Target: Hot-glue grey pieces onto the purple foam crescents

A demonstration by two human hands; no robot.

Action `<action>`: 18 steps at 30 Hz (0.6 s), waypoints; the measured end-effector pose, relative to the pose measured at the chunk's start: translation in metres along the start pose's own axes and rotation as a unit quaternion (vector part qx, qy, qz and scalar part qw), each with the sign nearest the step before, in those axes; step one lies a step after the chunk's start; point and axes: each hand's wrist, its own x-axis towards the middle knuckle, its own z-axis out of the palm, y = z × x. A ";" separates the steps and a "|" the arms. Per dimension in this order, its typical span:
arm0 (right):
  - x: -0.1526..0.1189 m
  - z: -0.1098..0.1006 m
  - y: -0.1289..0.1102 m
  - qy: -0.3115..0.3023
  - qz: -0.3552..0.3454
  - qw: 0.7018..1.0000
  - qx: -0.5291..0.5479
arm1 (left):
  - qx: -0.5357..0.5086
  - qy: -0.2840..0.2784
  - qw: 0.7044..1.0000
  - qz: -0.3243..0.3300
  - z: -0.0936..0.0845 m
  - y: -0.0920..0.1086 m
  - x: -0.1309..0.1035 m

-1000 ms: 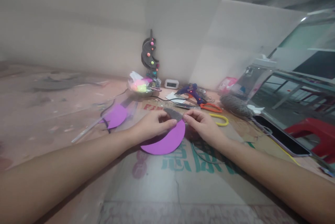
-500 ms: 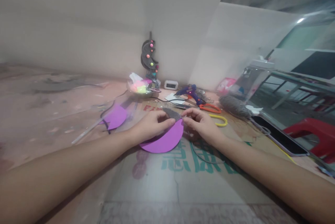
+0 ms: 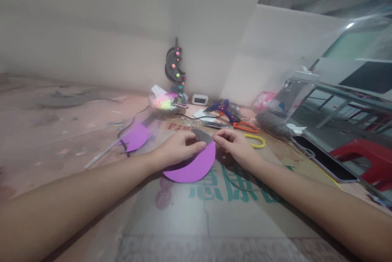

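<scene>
One table [image 3: 73, 135] is carrying one cardboard sheet [image 3: 171, 223]. Over its far half, the left hand [image 3: 180, 146] is pinching one purple disc [image 3: 194, 168] with one grey piece [image 3: 202, 134]; the right hand [image 3: 232, 144] is pressing its grip together beside them.

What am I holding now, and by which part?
Your left hand holds the purple piece and gray piece by their upper left side; whether the right hand grips anything can't be told.
</scene>
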 end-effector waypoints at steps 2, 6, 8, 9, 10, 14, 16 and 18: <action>0.000 0.001 0.000 -0.010 0.009 1.000 0.017 | -0.005 -0.004 1.000 0.000 0.000 -0.001 0.000; -0.001 0.002 0.000 -0.022 0.019 0.999 0.037 | -0.024 -0.008 1.000 0.000 0.000 -0.002 0.000; 0.000 0.001 0.001 -0.029 0.020 0.999 0.038 | -0.037 -0.010 0.999 0.002 0.000 -0.002 0.000; 0.000 0.001 0.002 -0.033 0.020 0.999 0.036 | -0.042 -0.012 0.999 0.002 0.000 -0.002 0.000; 0.001 0.000 0.003 -0.037 0.019 0.999 0.034 | -0.044 -0.013 0.999 0.003 0.000 -0.002 0.000; 0.003 -0.002 0.008 -0.043 0.017 0.999 0.029 | -0.040 -0.013 0.999 0.003 0.001 -0.003 0.001; 0.004 -0.002 0.009 -0.042 0.017 0.999 0.024 | -0.044 -0.012 0.999 0.001 0.001 -0.003 0.001; 0.004 -0.002 0.009 -0.039 0.019 0.999 0.016 | -0.049 -0.011 0.999 -0.001 0.001 -0.003 0.001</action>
